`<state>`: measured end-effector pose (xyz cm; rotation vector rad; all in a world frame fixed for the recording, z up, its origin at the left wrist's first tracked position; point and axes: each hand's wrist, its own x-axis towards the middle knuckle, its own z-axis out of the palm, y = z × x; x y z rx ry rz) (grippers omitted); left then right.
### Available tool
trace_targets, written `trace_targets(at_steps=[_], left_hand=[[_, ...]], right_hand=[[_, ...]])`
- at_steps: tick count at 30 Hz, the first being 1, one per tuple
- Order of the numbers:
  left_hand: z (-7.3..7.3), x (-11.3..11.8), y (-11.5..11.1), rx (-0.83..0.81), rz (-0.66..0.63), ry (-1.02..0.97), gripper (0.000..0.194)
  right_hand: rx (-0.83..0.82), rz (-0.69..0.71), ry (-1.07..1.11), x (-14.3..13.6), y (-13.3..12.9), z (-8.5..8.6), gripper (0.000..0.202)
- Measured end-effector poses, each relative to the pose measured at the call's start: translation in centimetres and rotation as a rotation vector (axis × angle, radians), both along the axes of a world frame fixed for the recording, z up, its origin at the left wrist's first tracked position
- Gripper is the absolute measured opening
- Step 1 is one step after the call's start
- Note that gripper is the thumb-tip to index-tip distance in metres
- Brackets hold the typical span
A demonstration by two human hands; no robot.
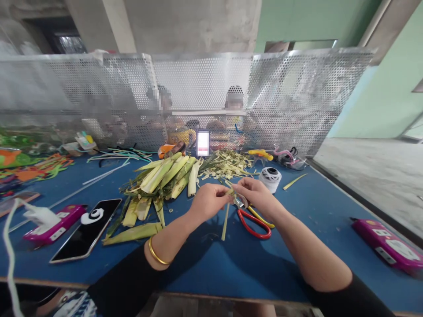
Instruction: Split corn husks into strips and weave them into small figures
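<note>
My left hand [209, 201] and my right hand [256, 193] meet above the blue table, thumbs and fingertips pinched together. Between them is a thin pale-green corn husk strip [225, 222], one end hanging down from the fingers. Just below my right hand lie scissors [254, 225] with red handles, and a yellow-handled tool beside them is partly covered by that hand. A spool of white thread [270, 181] stands behind my right hand. Left of my hands is a heap of corn husks [165, 178], with a pile of cut husk strips [224, 164] farther back.
A black phone [89, 229] and a magenta power strip [57, 224] with a white plug lie at left. Another magenta power strip [388, 246] is at right. Behind the table stands a perforated metal screen [198, 83], with people beyond it. A yellow-handled tool [261, 154] lies near the screen.
</note>
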<state>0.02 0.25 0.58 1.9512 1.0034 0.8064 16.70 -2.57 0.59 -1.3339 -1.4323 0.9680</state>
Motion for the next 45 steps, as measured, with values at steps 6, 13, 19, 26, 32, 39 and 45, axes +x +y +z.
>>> trace_targets(at_steps=[6, 13, 19, 26, 32, 39, 45], left_hand=[[-0.1, 0.5, 0.7, -0.036, -0.123, -0.034, 0.012], [0.5, 0.4, -0.1, -0.238, -0.273, -0.073, 0.016], [0.9, -0.1, -0.9, -0.307, -0.319, -0.079, 0.011], [0.8, -0.3, -0.8, -0.345, -0.287, -0.081, 0.018], [0.5, 0.2, -1.2, -0.331, -0.154, -0.083, 0.024], [0.3, -0.1, -0.4, -0.440, 0.014, -0.241, 0.021], [0.1, -0.2, 0.1, -0.496, 0.014, -0.241, 0.020]], right_hand=[[-0.154, 0.071, 0.091, 1.0, 0.7, 1.2, 0.040], [-0.160, 0.019, 0.299, 1.7, 2.2, 1.2, 0.029], [0.010, -0.191, 0.546, 1.3, 2.4, -0.2, 0.033], [0.182, -0.064, 0.508, 0.0, 1.6, -0.5, 0.040], [0.230, 0.014, 0.399, -0.7, 0.9, -0.5, 0.035], [0.482, 0.116, -0.205, 2.8, 1.2, 0.5, 0.024], [0.679, 0.291, -0.725, 3.6, 1.5, 0.4, 0.023]])
